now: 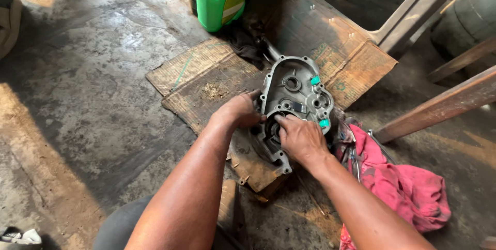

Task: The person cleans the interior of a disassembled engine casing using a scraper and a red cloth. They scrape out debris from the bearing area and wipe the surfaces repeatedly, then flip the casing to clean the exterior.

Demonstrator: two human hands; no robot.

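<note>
Your left hand [238, 110] grips the edge of the casing [291, 106] lying on cardboard [206, 82] on the floor, your right hand [300, 137] presses curled fingers into its lower bore; seating there looks underway, needing steady, square pressure.

Grey cast-metal engine cover [294, 87], inner side up, with round bores, bolt holes and two small green tabs; lying tilted on flattened cardboard [206, 74] on the floor, lower end under both hands.
</note>
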